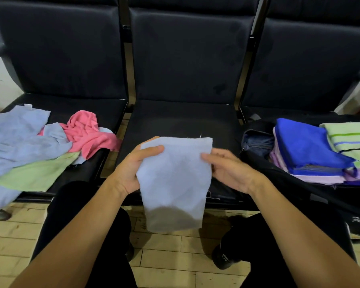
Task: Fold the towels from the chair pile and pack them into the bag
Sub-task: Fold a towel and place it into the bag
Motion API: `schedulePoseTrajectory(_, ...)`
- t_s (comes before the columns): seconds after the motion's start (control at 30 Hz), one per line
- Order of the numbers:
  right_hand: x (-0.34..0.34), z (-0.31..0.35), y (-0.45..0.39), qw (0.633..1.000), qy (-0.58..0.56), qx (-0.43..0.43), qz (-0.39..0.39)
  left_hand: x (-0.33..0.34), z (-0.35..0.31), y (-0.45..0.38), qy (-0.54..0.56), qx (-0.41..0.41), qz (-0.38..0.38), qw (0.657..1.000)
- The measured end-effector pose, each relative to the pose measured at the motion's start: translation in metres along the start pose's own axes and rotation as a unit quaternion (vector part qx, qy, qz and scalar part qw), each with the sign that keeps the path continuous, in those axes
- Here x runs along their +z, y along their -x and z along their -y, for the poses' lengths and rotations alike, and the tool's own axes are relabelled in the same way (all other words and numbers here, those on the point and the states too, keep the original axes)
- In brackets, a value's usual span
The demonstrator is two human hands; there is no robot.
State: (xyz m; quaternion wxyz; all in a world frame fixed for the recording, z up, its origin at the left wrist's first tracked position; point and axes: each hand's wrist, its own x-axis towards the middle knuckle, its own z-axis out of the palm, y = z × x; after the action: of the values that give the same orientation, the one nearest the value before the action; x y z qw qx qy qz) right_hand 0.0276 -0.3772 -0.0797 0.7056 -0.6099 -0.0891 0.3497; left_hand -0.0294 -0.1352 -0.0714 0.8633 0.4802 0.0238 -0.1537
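A folded light blue towel [174,179] hangs in front of the middle seat. My left hand [133,165] grips its upper left edge, thumb on the front, fingers behind. My right hand [227,167] touches the towel's right edge with its fingers nearly straight. On the left seat lies the unfolded pile: light blue towels [15,140], a pink towel [87,132] and a green towel [35,173]. On the right seat the open black bag [256,140] holds folded towels: a royal blue one [306,148] on lilac ones [320,177], and a green striped one [351,140].
Three joined black chairs [183,59] stand ahead; the middle seat [181,121] is bare. My knees in dark trousers [77,215] and a black shoe [224,256] are over a pale tiled floor [168,260]. A light blue towel end [0,196] hangs off the left seat's edge.
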Motion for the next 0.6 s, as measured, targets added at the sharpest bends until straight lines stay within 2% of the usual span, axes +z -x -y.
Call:
schedulePoseTrajectory(0.1, 0.005, -0.017, -0.002, 0.983, 0.131, 0.075, 0.107, 0.002, -0.001, 0.002, 0.062, -0.024, -0.048, 0.997)
schedulePoseTrajectory(0.2, 0.014, -0.032, -0.006, 0.967, 0.204, 0.112, 0.107, 0.001, -0.001, 0.004, 0.078, -0.039, -0.052, 0.995)
schedulePoseTrajectory(0.3, 0.020, -0.029, -0.005, 0.970, 0.204, 0.106, 0.080, 0.001, -0.003, 0.005, 0.093, -0.026, -0.051, 0.994)
schedulePoseTrajectory(0.4, 0.019, -0.022, -0.002, 0.975, 0.193, 0.087, 0.062, -0.002, -0.006, 0.001, 0.125, 0.005, -0.096, 0.988)
schedulePoseTrajectory(0.47, 0.019, -0.018, 0.000, 0.985, 0.154, 0.076, 0.036, -0.006, -0.005, -0.003, 0.149, 0.025, -0.115, 0.982)
schedulePoseTrajectory(0.6, 0.022, -0.003, 0.009, 0.998, 0.034, 0.046, -0.006, -0.006, 0.004, -0.011, 0.192, 0.010, -0.081, 0.978)
